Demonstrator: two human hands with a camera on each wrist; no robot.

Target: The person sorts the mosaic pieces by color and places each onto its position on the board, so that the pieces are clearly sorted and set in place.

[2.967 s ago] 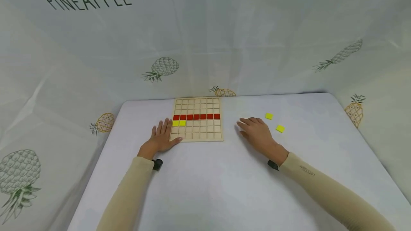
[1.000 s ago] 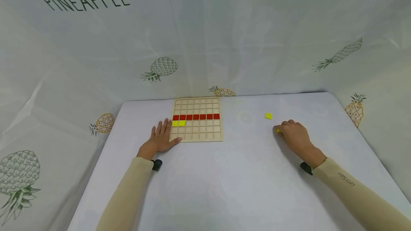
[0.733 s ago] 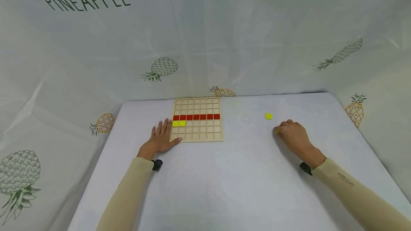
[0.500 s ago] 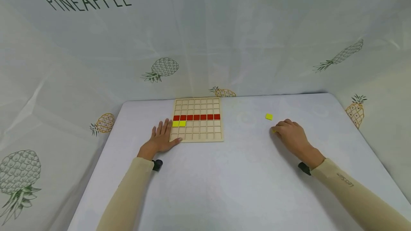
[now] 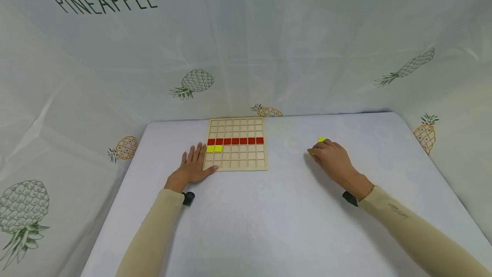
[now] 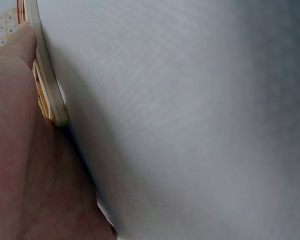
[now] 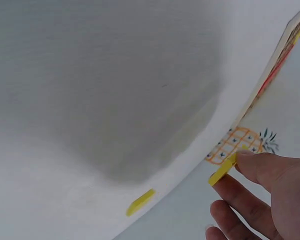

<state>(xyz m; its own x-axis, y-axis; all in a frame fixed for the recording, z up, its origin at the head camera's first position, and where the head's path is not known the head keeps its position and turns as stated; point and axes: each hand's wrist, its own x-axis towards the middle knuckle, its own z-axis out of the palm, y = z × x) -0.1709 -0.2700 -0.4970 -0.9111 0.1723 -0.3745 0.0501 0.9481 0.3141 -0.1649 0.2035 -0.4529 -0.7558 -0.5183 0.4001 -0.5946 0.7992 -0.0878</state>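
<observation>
A square wooden grid board point(image 5: 244, 163) lies at the back of the table. One full row holds red tiles point(image 5: 235, 141), and two yellow tiles point(image 5: 214, 148) fill the left end of the row below it. My left hand point(image 5: 192, 167) rests flat with fingers spread along the board's left edge, thumb at its near left corner. Between thumb and finger my right hand point(image 5: 331, 159) pinches a yellow square tile point(image 7: 222, 173), held up off the table, right of the board. Another loose yellow tile point(image 5: 321, 139) lies just behind this hand, partly covered by it in the head view.
The white table point(image 5: 246, 225) reaches to a hanging curtain point(image 5: 326, 54) printed with pineapples, close behind the board. Bare tabletop separates the board from the right hand.
My right hand went right to the nearer loose yellow tile, picked it up and now carries it back left toward the board. My left hand and the board have stayed put.
</observation>
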